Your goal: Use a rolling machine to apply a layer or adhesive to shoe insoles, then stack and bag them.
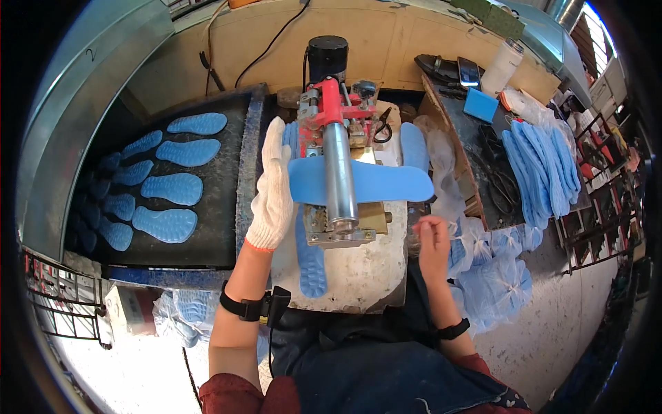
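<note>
A smooth blue insole [393, 182] lies crosswise under the metal roller [338, 172] of a small red-framed machine [332, 103]. At its left end, my left hand [273, 190] stands upright in a white knitted glove, fingers stretched out and against or close to the insole's edge. My bare right hand [434, 241] is just below the insole's right end, apart from it, with loosely bent fingers and nothing visible in them. A textured blue insole [312, 265] lies lengthwise below the machine, partly hidden. Another blue insole [414, 146] stands behind the crosswise one's right end.
Several textured insoles lie on a black conveyor belt [224, 179] at left. On the right, a dark side table [476, 159] bears a stack of blue insoles [541, 169], a white bottle [503, 67], and a phone [468, 72]. Scissors [383, 127] lie by the machine; bagged insoles [493, 283] sit below.
</note>
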`<state>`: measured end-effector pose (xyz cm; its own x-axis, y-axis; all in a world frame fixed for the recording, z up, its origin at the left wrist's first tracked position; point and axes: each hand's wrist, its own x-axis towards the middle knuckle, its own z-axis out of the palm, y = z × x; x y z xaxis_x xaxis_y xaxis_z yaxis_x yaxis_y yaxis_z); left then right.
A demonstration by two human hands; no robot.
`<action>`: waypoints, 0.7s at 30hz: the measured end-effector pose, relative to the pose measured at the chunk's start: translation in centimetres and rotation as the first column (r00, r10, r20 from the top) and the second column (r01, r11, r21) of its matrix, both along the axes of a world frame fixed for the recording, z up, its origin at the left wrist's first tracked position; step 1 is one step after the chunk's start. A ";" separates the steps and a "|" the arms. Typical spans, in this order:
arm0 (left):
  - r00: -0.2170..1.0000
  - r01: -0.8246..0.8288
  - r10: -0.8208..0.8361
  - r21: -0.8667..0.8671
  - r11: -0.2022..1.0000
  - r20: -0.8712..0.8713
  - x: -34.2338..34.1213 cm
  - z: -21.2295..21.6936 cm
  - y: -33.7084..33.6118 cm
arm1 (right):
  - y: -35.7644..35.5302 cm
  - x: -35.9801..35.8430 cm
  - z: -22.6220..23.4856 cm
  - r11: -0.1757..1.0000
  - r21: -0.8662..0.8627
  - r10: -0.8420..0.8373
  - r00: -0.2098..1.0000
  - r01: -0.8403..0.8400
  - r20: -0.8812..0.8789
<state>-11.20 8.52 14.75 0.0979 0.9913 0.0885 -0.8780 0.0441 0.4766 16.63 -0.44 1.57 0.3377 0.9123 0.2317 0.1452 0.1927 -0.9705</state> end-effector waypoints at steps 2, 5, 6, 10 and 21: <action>0.770 -0.118 0.302 0.339 0.933 -0.562 -1.4 -5.5 1.2 | -0.3 -1.1 -1.6 0.993 -0.072 0.094 0.994 -0.090 0.051; 0.598 -0.092 0.369 0.396 0.913 -0.711 -1.1 -8.2 1.1 | 0.0 -2.1 -4.3 0.960 -0.193 0.226 0.970 -0.205 0.092; 0.667 -0.105 0.287 0.294 0.950 -0.688 -1.0 -8.8 0.9 | 0.2 -2.5 -4.9 0.937 -0.227 0.289 0.954 -0.266 0.076; 0.756 0.002 0.123 0.191 0.982 -0.643 -3.2 -10.8 -1.0 | 1.8 -6.2 -5.3 0.829 -0.471 0.460 0.847 -0.302 0.267; 0.654 0.178 -0.007 0.146 0.973 -0.756 -5.4 -9.4 -6.4 | 4.5 -14.5 -9.5 0.901 0.147 0.238 0.749 -0.408 0.618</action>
<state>-16.64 2.08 5.36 0.3058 0.9436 0.1268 -0.2165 -0.0608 0.9744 2.12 4.06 -7.95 -0.2402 0.8188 0.5214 0.5372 0.5595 -0.6312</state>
